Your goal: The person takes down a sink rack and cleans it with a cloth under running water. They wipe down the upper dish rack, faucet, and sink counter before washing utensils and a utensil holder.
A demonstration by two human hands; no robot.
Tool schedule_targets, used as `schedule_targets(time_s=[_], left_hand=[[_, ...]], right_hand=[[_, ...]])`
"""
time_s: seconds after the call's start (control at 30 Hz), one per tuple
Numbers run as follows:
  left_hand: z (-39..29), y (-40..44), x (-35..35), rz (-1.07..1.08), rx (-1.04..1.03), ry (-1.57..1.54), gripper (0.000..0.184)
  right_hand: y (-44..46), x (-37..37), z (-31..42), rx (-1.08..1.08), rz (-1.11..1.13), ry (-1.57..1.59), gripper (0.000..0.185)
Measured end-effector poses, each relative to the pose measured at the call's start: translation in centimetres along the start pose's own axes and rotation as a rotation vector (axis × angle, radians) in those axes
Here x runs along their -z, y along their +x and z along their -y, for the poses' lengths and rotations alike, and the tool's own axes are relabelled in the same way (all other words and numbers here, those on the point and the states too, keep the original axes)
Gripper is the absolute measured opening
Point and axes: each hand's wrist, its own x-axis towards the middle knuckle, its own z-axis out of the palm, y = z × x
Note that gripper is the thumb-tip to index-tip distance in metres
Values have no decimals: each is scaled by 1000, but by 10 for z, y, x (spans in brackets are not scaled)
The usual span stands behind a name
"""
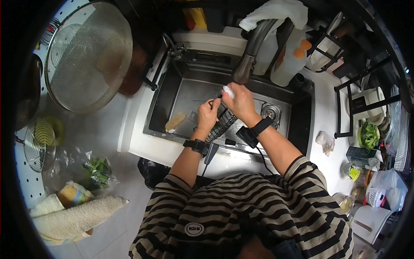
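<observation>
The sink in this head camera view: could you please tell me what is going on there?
Someone in a striped top is working over the sink with both hands. The left hand grips a black wire rack, and the right hand pinches a small white piece beside the rack's upper end; what it is made of, I cannot tell. A tan pad lies in the sink, to the left of the hands.
</observation>
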Motion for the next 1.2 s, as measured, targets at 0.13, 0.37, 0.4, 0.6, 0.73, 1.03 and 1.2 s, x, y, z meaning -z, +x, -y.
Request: schedule_targets(time_s=[0.13,0.37,0.4,0.6,0.73,1.03,1.2], left_hand=[[-3,-8,2,7,-77,54,46],[9,-6,5,10,-76,-93,44],[11,-1,5,12,-71,-88,44],[9,15,-1,-115,64,-196,48],[9,18,4,-141,119,-179,48],[25,25,-21,-233,-160,-132,42],[1,14,-7,-197,42,-113,50]], right_hand=[[-1,0,-38,35,28,-9,23],[19,3,-73,-300,-83,232,26],[21,5,-60,-286,-9,264,26],[15,22,13,-126,278,-99,26],[-8,22,-1,-18,91,15,21],[-14,8,22,199,161,-121,19],[-35,26,13,161,207,-170,23]])
